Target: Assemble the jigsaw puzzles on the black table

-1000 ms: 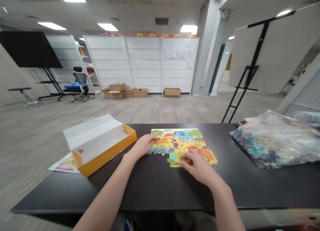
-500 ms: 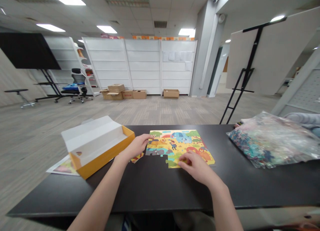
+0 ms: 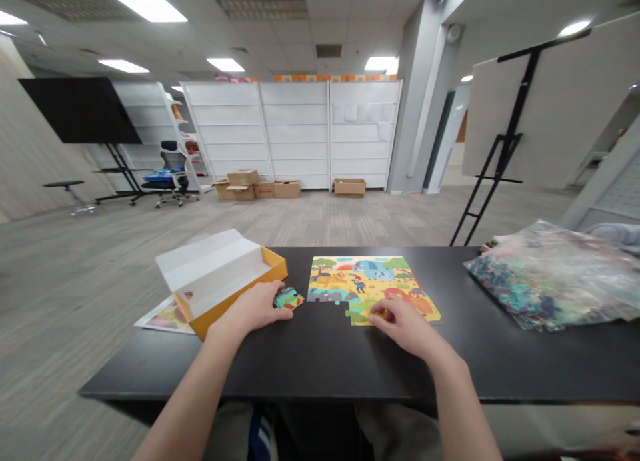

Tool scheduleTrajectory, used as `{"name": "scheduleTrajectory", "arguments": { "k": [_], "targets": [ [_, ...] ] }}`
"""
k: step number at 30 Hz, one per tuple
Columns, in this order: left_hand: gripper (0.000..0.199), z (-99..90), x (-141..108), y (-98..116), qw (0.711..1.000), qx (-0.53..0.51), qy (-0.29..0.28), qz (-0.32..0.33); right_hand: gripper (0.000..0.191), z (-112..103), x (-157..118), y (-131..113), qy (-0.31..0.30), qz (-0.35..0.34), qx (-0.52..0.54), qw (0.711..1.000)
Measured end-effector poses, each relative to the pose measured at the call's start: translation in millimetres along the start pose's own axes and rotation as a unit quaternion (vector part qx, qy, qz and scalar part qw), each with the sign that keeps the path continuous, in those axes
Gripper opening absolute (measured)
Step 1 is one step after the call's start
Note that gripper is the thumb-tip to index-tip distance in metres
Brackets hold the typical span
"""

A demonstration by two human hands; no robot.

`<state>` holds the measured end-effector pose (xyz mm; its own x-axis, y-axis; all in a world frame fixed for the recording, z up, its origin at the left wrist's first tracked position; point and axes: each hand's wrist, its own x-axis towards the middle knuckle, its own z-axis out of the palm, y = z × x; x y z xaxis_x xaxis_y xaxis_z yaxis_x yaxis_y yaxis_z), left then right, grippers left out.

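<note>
A colourful animal puzzle (image 3: pixel 370 282) lies flat on the black table (image 3: pixel 320 361), with a gap at its lower left corner. Several loose puzzle pieces (image 3: pixel 290 299) are beside the yellow box, left of the puzzle. My left hand (image 3: pixel 260 306) is at these pieces, thumb and fingers apart on either side of them. Over the puzzle's lower edge rests my right hand (image 3: pixel 400 320), its fingers curled and thumb near the index finger; whether anything is between them is hidden.
An open yellow box (image 3: pixel 237 298) with a white inside stands at the left on a printed sheet (image 3: pixel 167 318). A clear plastic bag (image 3: pixel 555 278) of colourful pieces lies at the right.
My left hand has moved from the puzzle's left edge to the loose pieces by the box. My right hand stays at the puzzle's lower edge. The view has shifted slightly.
</note>
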<state>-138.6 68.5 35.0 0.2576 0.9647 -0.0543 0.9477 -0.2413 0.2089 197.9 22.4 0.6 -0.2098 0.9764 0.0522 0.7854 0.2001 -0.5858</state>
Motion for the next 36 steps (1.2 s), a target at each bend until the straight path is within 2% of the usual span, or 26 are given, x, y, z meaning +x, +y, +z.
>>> {"name": "scheduleTrajectory", "arguments": {
  "k": [4,9,13,16,19,22,26,31,36],
  "targets": [
    [0.043,3.0,2,2,1.0,0.024,0.01,0.008,0.021,-1,1,-3,-0.001,0.011,-0.003,1.0],
    [0.04,-7.0,-5,4,0.999,0.037,0.02,0.008,0.021,-1,2,-8,0.004,0.02,-0.027,0.999],
    [0.038,-17.3,-11,5,0.999,0.009,0.025,0.022,0.022,-1,1,-9,0.004,0.011,-0.026,1.0],
    [0.042,-19.4,-13,9,0.996,-0.049,0.026,0.066,0.021,-2,0,-9,0.001,0.011,-0.028,1.0],
    [0.044,-13.6,-13,18,0.984,-0.109,0.016,0.139,0.021,-2,-1,-10,0.002,0.01,-0.027,1.0],
    [0.044,-3.3,-11,27,0.975,-0.122,-0.009,0.185,0.02,-3,-1,-12,0.005,0.008,-0.026,1.0],
    [0.043,6.8,-6,30,0.978,-0.096,-0.021,0.186,0.021,-2,0,-11,0.007,0.009,-0.029,1.0],
    [0.036,8.0,-4,30,0.976,-0.085,-0.009,0.201,0.022,1,1,-6,0.009,0.01,-0.022,1.0],
    [0.037,13.0,-2,29,0.978,-0.065,-0.012,0.2,0.021,1,0,-8,0.01,0.008,-0.017,1.0]
  ]
}}
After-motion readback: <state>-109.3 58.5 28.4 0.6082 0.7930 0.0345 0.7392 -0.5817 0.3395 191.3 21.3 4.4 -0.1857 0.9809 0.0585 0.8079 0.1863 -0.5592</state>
